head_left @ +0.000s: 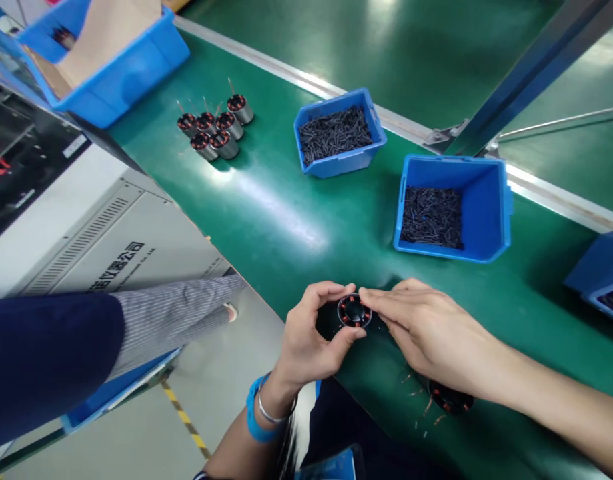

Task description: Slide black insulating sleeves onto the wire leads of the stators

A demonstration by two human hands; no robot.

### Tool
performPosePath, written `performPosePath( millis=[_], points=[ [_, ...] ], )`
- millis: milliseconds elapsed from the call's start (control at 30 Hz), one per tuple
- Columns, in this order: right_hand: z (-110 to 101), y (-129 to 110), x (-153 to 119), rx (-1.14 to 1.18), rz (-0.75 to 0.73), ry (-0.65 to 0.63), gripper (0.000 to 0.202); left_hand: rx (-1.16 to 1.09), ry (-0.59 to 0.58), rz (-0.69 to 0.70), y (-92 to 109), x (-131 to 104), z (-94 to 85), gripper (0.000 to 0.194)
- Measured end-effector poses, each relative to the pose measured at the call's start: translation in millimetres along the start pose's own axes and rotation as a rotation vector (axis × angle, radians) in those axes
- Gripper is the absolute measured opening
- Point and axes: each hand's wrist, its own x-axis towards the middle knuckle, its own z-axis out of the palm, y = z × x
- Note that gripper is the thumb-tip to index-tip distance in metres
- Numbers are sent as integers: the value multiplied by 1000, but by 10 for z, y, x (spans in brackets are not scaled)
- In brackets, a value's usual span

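The green bench (266, 207) carries 6 metal-cased coils (225, 143) and 2 blue bins (453, 207) of black pieces (336, 133).

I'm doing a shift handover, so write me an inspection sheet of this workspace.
Surface: green tabletop, glossy, with light reflections.
Job's things: held wound part; six upright wound parts grouped far left; another wound part by the right forearm; three blue bins holding dark slender pieces.
Clutter: small pale bits near that last part.
Grippers: bare hands; left hand holds the part, right fingertips touch its rim.
Cables: nothing seen on the tabletop.
Surroundings: grey cabinet, metal post, another person's striped clothing.
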Motion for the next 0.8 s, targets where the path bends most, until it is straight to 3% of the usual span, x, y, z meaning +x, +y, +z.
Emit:
performPosePath(
  millis=[133,333,500,633,800],
  points=[
    [-64,78,-35,-103,5,56,44,13,-4,-24,-6,-5,-9,55],
    [-160,233,-294,-187,68,195,36,103,-72,7,12,43,-61,60],
    [-97,159,-611,-152,71,242,37,320,-288,175,169,159,-42,64],
    [-72,211,-805,-128,85,256,41,430,-428,317,261,192,161,61],
    [-189,267,-1039,-105,161,288,44,442,-429,329,288,66,553,68]
  ],
)
